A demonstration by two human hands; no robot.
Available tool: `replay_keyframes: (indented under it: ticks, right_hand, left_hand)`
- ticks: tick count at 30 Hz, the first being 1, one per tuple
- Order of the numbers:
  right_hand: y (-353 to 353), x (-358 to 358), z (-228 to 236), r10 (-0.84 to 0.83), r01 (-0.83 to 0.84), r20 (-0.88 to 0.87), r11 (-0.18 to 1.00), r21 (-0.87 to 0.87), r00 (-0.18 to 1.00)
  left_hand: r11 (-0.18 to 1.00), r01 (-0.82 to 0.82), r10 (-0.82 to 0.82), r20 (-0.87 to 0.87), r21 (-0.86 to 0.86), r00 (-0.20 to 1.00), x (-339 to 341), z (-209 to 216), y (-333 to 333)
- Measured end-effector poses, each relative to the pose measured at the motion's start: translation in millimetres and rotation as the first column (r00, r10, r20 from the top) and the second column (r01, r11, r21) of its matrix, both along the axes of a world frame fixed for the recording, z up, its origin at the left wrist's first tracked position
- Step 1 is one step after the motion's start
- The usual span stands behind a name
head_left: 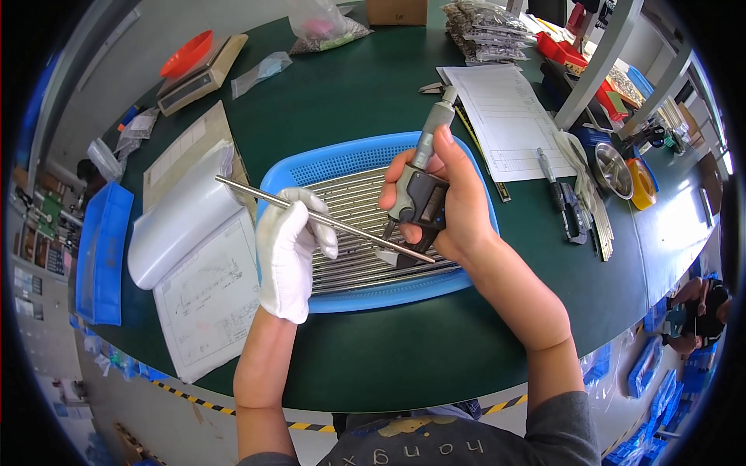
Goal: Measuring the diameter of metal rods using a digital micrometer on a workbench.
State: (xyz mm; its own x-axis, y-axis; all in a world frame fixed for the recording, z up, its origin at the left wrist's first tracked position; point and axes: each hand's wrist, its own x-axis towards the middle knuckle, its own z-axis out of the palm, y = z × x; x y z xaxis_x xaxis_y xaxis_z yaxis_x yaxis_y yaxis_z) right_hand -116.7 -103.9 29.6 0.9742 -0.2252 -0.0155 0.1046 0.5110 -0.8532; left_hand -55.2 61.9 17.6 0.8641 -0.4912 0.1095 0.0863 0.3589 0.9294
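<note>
In a white glove, my left hand (291,248) is closed around a thin metal rod (342,225), which slants down from upper left to lower right. My bare right hand (458,194) grips a digital micrometer (423,194) with a grey barrel pointing up and away. The rod's right part passes by the micrometer's frame; whether it sits between the measuring faces I cannot tell. Beneath both hands is a blue plastic basket (334,303) with perforated sides, holding several similar metal rods (350,268) laid side by side.
Left of the basket lie drawing sheets (206,311), a plastic-covered paper stack and a blue tray (105,252). A scale (203,74) with an orange pan stands far left. To the right are printed sheets (505,116), a second micrometer (563,198), gloves and a metal bowl (614,168).
</note>
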Motion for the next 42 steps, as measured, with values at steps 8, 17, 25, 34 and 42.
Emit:
replay_keyframes:
  ticks: [8, 17, 25, 34, 42]
  right_hand:
    - [-0.6, 0.1, 0.4, 0.072, -0.074, 0.037, 0.995, 0.061, 0.997]
    - [2.0, -0.1, 0.7, 0.025, -0.028, 0.071, 0.998, 0.049, 0.997]
    - [0.8, -2.0, 1.2, 0.022, -0.023, 0.047, 1.0, 0.014, 0.999]
    - [2.6, -0.8, 1.2, 0.011, -0.012, 0.049, 1.0, 0.02, 0.999]
    - [0.7, -1.1, 0.5, 0.049, -0.06, 0.11, 0.993, 0.103, 0.993]
  left_hand:
    - [1.0, 0.018, -0.018, -0.034, -0.015, 0.999, -2.6, 1.2, -0.9]
    - [0.987, 0.072, -0.069, -0.024, 0.145, 0.997, -8.0, 2.3, -4.0]
    - [0.99, 0.095, -0.095, -0.013, 0.102, 0.995, -6.5, -1.3, -4.0]
    - [0.999, 0.038, -0.037, -0.014, 0.032, 0.999, -0.6, -3.0, -1.8]
    - [0.983, 0.182, -0.181, -0.046, 0.036, 0.982, -3.3, -1.9, -0.6]
